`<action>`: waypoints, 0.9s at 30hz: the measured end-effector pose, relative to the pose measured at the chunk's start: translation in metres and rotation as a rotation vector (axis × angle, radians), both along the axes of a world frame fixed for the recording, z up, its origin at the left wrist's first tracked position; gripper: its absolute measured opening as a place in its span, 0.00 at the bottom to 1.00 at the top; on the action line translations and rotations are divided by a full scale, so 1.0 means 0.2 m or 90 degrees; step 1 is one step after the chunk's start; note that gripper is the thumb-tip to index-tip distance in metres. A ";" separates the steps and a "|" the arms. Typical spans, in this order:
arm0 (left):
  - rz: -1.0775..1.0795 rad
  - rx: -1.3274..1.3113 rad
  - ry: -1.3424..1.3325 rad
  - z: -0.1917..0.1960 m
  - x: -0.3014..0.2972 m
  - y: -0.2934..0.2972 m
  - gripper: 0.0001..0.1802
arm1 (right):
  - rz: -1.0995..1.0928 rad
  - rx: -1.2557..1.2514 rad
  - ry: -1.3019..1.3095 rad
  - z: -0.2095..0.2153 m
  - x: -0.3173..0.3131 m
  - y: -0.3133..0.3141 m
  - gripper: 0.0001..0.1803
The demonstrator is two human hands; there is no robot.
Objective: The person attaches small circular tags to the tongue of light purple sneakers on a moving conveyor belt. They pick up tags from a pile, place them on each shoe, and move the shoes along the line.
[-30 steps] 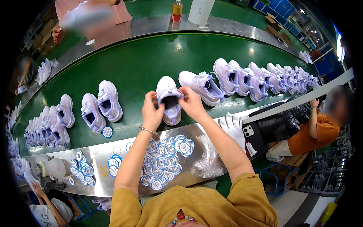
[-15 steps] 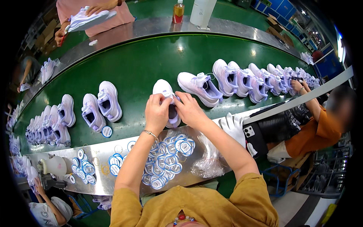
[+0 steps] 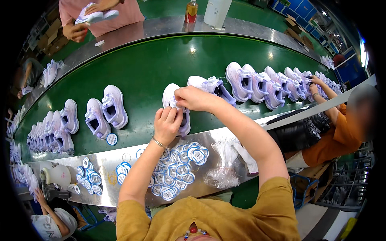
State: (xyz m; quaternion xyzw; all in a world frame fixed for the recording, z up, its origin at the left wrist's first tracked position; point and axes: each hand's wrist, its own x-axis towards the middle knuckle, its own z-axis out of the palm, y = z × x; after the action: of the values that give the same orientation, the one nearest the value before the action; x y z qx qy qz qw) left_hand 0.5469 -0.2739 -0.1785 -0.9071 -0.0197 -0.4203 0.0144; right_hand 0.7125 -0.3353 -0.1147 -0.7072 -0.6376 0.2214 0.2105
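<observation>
both hands work on one white and lilac shoe (image 3: 177, 110) lying on the green belt (image 3: 161, 64), close to the belt's near edge, just beyond the steel table (image 3: 120, 158). left hand (image 3: 168, 124) has its grip pressed against the shoe's near side, fingers curled on the upper. right hand (image 3: 193, 98) has its grip pinched at the tongue or lace area; whatever small thing sits between the fingertips is too small to tell.

progress, as judged from the layout: two shoes (image 3: 105, 112) toward the left end of the belt have a round blue and white tag (image 3: 112, 139) lying beside them, and a tight row of shoes (image 3: 48, 134) sits further left. toward the right end a longer row of shoes (image 3: 273, 82) stands side by side; a neighbour's hand (image 3: 315, 80) touches the far end of it. cannot tell which row is finished. the shoe in hand looks mid-step, not yet released.

containers: none proper. a loose heap of round tags (image 3: 177, 170) lies on the table under the left forearm, smaller clusters (image 3: 89, 176) toward the table's left end. a clear bag of white plastic ties (image 3: 227, 162) lies right of the heap, open and spilling. a bottle (image 3: 191, 11) and a white tub (image 3: 217, 12) stand on the far steel edge.
</observation>
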 end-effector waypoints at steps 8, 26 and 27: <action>0.003 0.021 -0.025 -0.02 -0.03 0.02 0.16 | -0.039 0.035 -0.173 0.00 -0.06 -0.01 0.13; 0.007 0.025 -0.036 0.01 -0.08 0.05 0.15 | 0.006 0.058 -0.137 0.00 -0.11 0.02 0.17; 0.006 0.023 -0.035 0.01 -0.08 0.05 0.15 | 0.024 0.086 -0.083 -0.01 -0.09 0.01 0.17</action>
State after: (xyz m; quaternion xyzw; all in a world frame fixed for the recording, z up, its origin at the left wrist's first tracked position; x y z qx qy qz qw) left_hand 0.5309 -0.2633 -0.1757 -0.8946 -0.0170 -0.4453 0.0321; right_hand 0.6941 -0.3342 -0.1169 -0.6924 -0.6765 0.1350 0.2114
